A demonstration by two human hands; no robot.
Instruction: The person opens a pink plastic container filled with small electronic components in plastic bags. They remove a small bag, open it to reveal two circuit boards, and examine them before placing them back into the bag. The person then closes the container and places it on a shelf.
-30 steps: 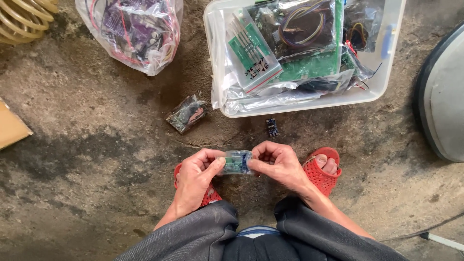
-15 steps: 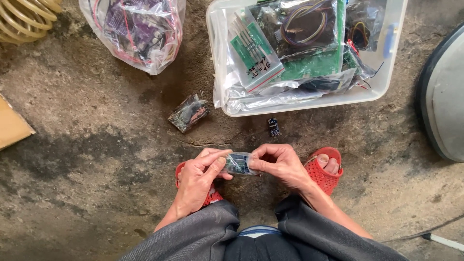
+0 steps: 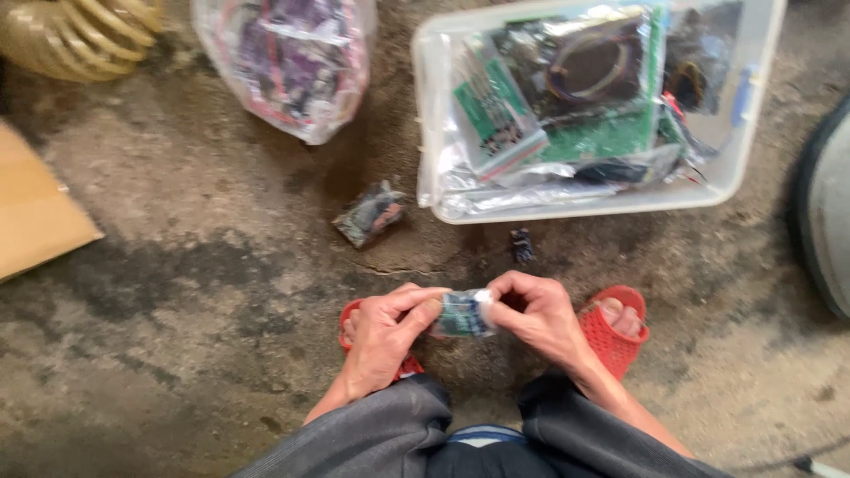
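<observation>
Small clear packet [image 3: 465, 313] with a blue-green circuit board inside: held between both hands, low in the view, above the feet. Left hand [image 3: 387, 329] pinching the packet's left end with thumb and fingers closed on it. Right hand [image 3: 536, 317] pinching the right end the same way. Packet off the floor, roughly level, stretched between the two grips. Picture blurred; open or sealed state of the packet not readable. Judged from the grip: handling of this one packet in progress, board inside, nothing yet taken out or set down.

Surroundings:
- Clear plastic bin [image 3: 748, 150] on the concrete floor [image 3: 177, 292], ahead and to the right, filled with bagged green circuit boards and coiled wires.
- Small dark board [image 3: 521, 244] lying loose on the floor, between the bin and the hands.
- Small dark foil pouch [image 3: 370, 214] on the floor, left of the bin.
- Large clear bag [image 3: 292, 62] of purple parts and red wires, further up and left.
- Coiled beige hose [image 3: 80, 31] at the top left corner.
- Cardboard sheet [image 3: 40, 208] at the left edge.
- Red sandals [image 3: 614, 336] under the hands, well apart from the bin.

Obstructions: none between hands and bin apart from the loose dark board.
</observation>
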